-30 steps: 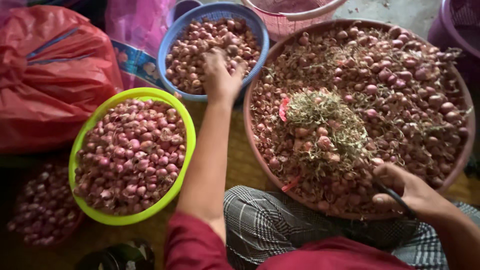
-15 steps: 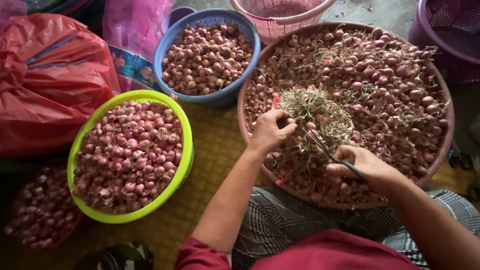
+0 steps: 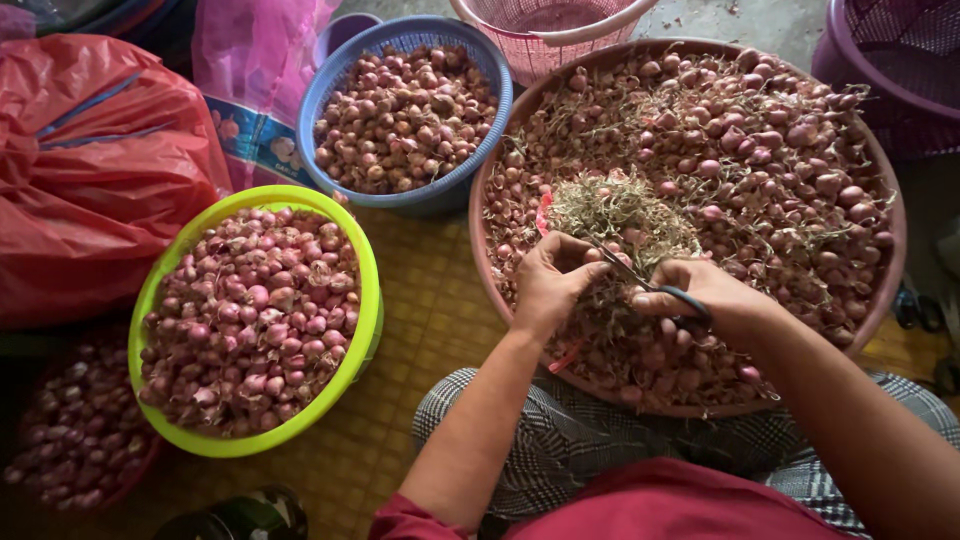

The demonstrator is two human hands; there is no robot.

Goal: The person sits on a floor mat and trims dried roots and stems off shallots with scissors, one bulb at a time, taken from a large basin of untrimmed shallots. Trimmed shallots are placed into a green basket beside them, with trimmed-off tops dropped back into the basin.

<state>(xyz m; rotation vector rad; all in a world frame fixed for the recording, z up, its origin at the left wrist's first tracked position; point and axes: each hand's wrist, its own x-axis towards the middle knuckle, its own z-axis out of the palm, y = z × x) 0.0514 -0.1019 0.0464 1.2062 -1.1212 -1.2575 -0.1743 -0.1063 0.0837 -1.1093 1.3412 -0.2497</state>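
The left hand [image 3: 548, 285] is now curled over the big brown tub [image 3: 880, 300], in the middle of the frame, and its fingers pinch a small onion [image 3: 592, 256]. A moment ago this hand was at about the same spot, and a second ago it was stretched up into the blue basket [image 3: 330, 100] at the top. The right hand [image 3: 700, 295] is just beside it, closed around the handles of a pair of scissors [image 3: 650, 285], and the blades point up and left to the onion. This hand has come up and closer to the left hand than before. Under both hands lies a heap of dry stringy roots [image 3: 620, 210] on top of the many onions in the tub. The green bowl [image 3: 365, 310] at lower left is full of pink onions, as it was before. A red bag [image 3: 90, 170] lies at upper left, and a pink basket [image 3: 560, 30] stands at the top edge.
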